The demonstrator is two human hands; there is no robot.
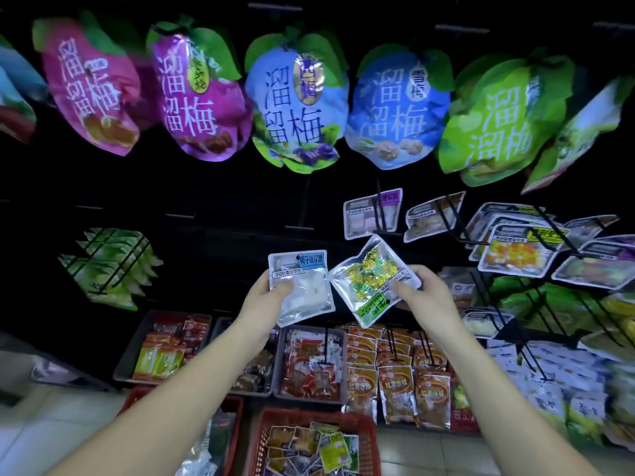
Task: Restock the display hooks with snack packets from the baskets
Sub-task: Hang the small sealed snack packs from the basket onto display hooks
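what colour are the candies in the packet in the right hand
Yellow and green, seen through the clear packet in the head view.

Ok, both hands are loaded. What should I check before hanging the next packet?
1. Left hand grips the white packet: ok.
2. Right hand grips the yellow-green candy packet: ok.
3. Candy packet upright for hanging: not ok, it is tilted with its green label end down.
4. White packet upright: ok, blue label on top.
5. Matching hook among the display hooks to the right: cannot tell, labels blurred.
6. Red basket holds more stock: ok.
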